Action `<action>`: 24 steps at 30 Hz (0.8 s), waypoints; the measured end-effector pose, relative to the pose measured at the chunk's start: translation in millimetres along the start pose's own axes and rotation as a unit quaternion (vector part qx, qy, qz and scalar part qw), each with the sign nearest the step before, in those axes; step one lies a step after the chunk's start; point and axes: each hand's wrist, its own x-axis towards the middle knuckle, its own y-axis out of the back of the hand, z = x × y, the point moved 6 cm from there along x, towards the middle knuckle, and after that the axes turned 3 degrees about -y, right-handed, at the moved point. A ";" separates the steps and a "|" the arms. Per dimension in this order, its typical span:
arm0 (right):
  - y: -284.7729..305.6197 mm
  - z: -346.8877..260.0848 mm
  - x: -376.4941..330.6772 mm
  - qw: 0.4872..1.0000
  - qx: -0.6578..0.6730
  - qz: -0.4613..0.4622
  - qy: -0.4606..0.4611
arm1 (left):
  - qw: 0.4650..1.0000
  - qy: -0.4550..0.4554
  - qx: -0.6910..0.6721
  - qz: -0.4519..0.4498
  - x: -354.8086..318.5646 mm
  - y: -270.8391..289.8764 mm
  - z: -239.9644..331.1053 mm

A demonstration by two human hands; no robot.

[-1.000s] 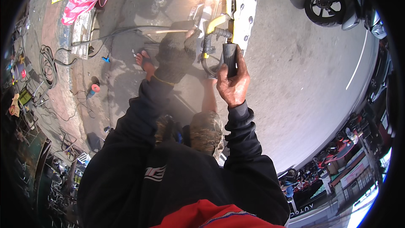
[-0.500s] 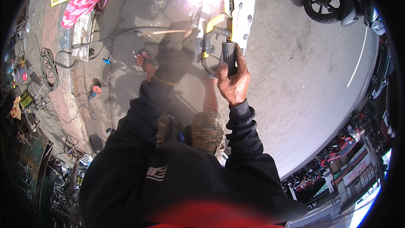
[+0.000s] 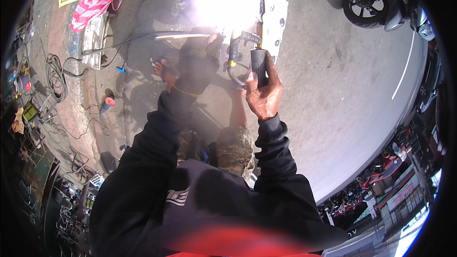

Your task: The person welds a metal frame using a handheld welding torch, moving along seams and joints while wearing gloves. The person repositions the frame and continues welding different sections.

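Two hands work over the pavement point(image 3: 333, 81) beside a white metal part point(image 3: 273, 12), the gloved left hand point(image 3: 200, 62) reaching toward the glare point(image 3: 223, 4) with its grip hidden, the bare right hand point(image 3: 262, 96) clenched around a black torch handle point(image 3: 258, 65).

Person's clothing: black long-sleeved top, both sleeves creased and reaching the wrists; ribbed cuff on the right sleeve. Small pale emblem on the chest, left side. Red garment edge at the bottom of the view. Camouflage-patterned trousers over the knees. Left hand point(image 3: 197, 64) in a dark glove with a thin yellowish wrist band; right hand point(image 3: 263, 96) ungloved.
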 end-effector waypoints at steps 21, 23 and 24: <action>-7.1 7.1 -80.1 0.995 0.051 0.016 -0.081 | 0.989 0.044 -0.122 -0.068 -8.6 -2.2 -20.2; -7.7 5.4 -79.2 0.996 0.051 0.019 -0.065 | 0.981 0.071 -0.165 -0.070 -10.3 -7.3 -23.6; -7.7 4.4 -79.5 0.997 0.040 0.019 -0.061 | 0.975 0.092 -0.188 -0.074 -10.9 -8.8 -25.4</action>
